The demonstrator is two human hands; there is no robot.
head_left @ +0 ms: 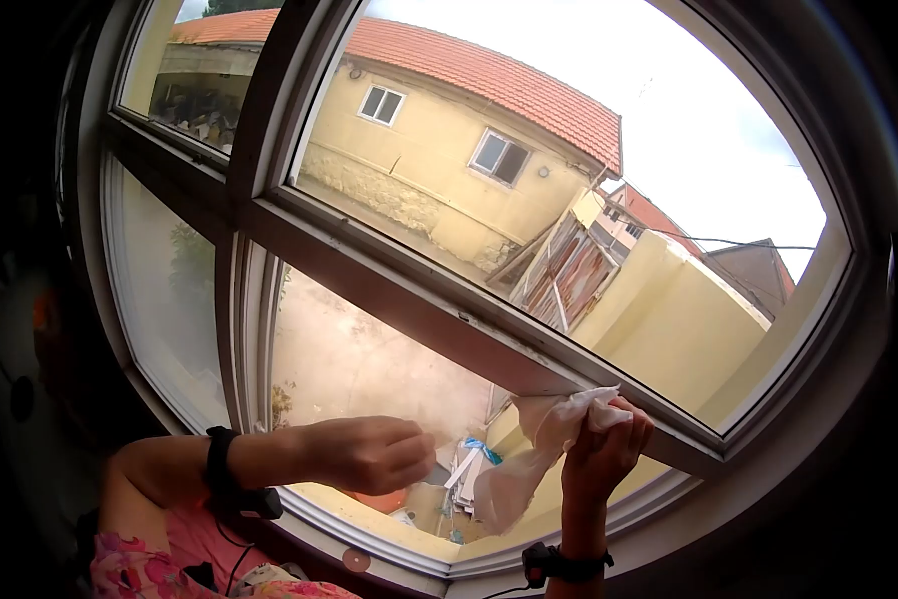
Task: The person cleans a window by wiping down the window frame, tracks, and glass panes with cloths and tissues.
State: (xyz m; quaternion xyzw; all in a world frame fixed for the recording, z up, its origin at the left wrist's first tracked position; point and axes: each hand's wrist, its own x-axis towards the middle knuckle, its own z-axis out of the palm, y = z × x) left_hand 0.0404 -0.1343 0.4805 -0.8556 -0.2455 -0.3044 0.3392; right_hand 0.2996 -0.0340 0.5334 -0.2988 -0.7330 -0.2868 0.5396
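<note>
Your left hand (379, 455) hovers nearest, fingers curled in narrow; whether anything sits inside, I can't tell. Over to your right hand (610, 439), pinching the white cloth (531, 454) against the window's crossbar (419, 311), its loose end hanging below. Beyond the glass, there's the yellow wall (668, 309), then a red-roofed building (439, 150) farther out.

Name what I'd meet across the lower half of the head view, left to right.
Black strap on the left wrist → left hand, fingers curled → heap of scraps outside → right hand, its fingers closed on a thin white sheet.
</note>
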